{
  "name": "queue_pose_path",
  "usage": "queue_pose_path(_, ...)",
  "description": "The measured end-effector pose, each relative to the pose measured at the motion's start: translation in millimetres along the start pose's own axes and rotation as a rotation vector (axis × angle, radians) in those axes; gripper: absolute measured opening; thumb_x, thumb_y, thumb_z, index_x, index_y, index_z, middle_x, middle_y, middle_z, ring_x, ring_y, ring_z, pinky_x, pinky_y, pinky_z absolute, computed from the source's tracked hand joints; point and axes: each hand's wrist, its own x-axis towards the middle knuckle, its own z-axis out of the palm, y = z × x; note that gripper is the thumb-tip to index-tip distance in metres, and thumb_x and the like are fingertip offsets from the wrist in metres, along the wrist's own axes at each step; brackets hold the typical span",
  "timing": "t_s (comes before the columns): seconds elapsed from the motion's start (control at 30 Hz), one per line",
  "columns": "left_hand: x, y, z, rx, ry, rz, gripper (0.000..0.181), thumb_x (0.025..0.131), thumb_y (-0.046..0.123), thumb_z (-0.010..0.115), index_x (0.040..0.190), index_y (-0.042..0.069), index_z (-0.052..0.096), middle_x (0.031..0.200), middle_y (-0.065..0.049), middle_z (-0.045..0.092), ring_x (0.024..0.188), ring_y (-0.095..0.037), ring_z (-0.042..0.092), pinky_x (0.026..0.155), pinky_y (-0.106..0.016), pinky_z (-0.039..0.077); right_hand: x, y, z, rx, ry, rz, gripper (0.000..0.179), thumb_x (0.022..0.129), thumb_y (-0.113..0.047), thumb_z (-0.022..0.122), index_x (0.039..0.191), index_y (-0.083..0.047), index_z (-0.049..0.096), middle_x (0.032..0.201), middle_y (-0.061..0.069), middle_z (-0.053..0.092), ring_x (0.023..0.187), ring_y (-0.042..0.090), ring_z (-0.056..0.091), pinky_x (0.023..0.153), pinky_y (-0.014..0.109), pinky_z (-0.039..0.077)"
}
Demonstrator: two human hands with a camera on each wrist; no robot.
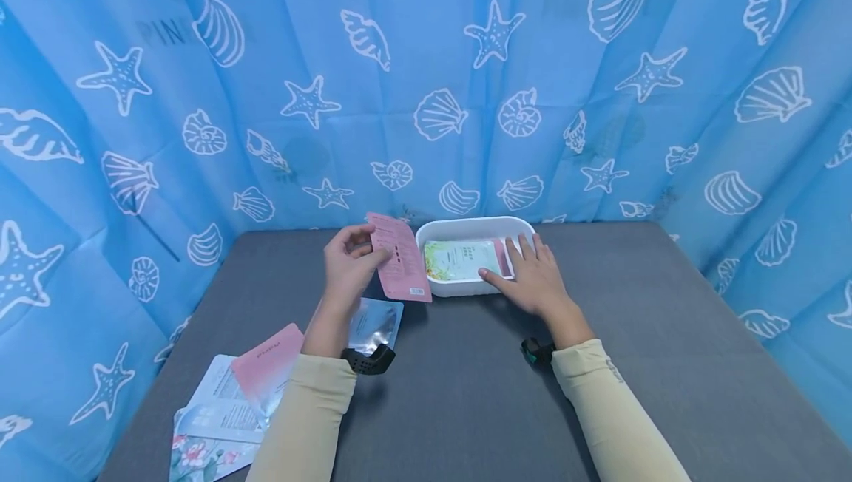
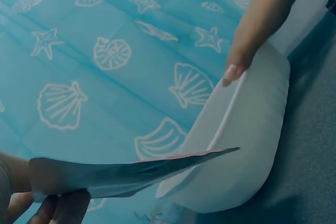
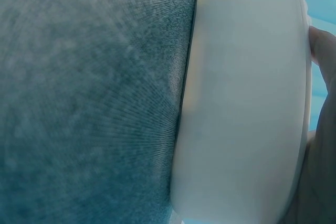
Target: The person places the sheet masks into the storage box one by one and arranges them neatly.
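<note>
pink, flat packet (image 1: 407,269) is in the middle of the head view, pinched by the left hand (image 1: 347,266). the right hand (image 1: 535,280), fingers spread, touches the white, rounded plastic tub (image 1: 466,288).

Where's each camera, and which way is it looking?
Head: worn there, facing forward and down at white bin, pink packet and blue curtain; left hand, right hand and sleeves show.
Left wrist: worn there, facing packet and bin; parts of both hands show.
Right wrist: worn there, facing the bin's side and grey tabletop; part of the right hand shows.
Shared: head and left wrist both see the packet.
</note>
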Motion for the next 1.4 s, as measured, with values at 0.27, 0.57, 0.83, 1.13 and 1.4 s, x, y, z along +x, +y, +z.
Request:
queue_pose_path(0.27,-0.3,-4.9,7.0,-0.024,0.081,-0.026,0.047,0.089,-0.005,0.075,0.133,0.002,0.061,0.123,-0.015,0.059,0.105,-0.029,0.067,0.077,-0.020,0.061,-0.8,0,2,-0.013,0.000,0.012,0.104,0.101,-0.077,0.042,0.168,0.000,0.020,0.175,0.028,0.013,0.163,0.050,0.002,0.131,0.067,0.006)
queue_pose_path(0.57,3.0,-10.6,7.3,-0.058,0.103,-0.025,0.043,0.090,-0.001,0.075,0.131,0.000,0.062,0.121,-0.014,0.059,0.106,-0.029,0.067,0.079,-0.019,0.061,-0.8,0,-1,0.004,0.000,0.013,0.104,0.100,-0.076,0.044,0.168,-0.001,0.021,0.176,0.027,0.013,0.164,0.049,0.000,0.131,0.066,0.005)
queue_pose_path(0.83,6.4,-10.4,7.3,-0.060,0.159,-0.060,0.032,0.097,0.005,0.068,0.129,0.001,0.066,0.122,-0.014,0.060,0.105,-0.024,0.068,0.083,-0.019,0.059,2.2,0,-4,-0.001,0.004,0.012,0.103,0.101,-0.076,0.044,0.168,-0.002,0.021,0.176,0.027,0.012,0.164,0.049,0.000,0.131,0.066,0.005)
queue_pose_path(1.13,4.4,-10.5,3.6,-0.060,0.195,-0.117,0.023,0.102,0.009,0.068,0.124,0.006,0.074,0.124,-0.012,0.065,0.112,-0.025,0.068,0.086,-0.023,0.061,2.2,-1,-3,-0.004,-0.018,0.011,0.104,0.100,-0.078,0.041,0.169,-0.002,0.020,0.176,0.026,0.012,0.164,0.049,-0.001,0.132,0.066,0.004)
queue_pose_path(1.4,3.0,-14.1,4.1,-0.051,0.163,-0.106,0.022,0.101,0.001,0.066,0.120,0.002,0.075,0.124,-0.015,0.069,0.110,-0.027,0.071,0.083,-0.022,0.061,2.0,-1,-1,-0.004,-0.006,0.015,0.103,0.100,-0.076,0.044,0.168,-0.002,0.021,0.176,0.027,0.013,0.164,0.048,-0.001,0.132,0.065,0.005)
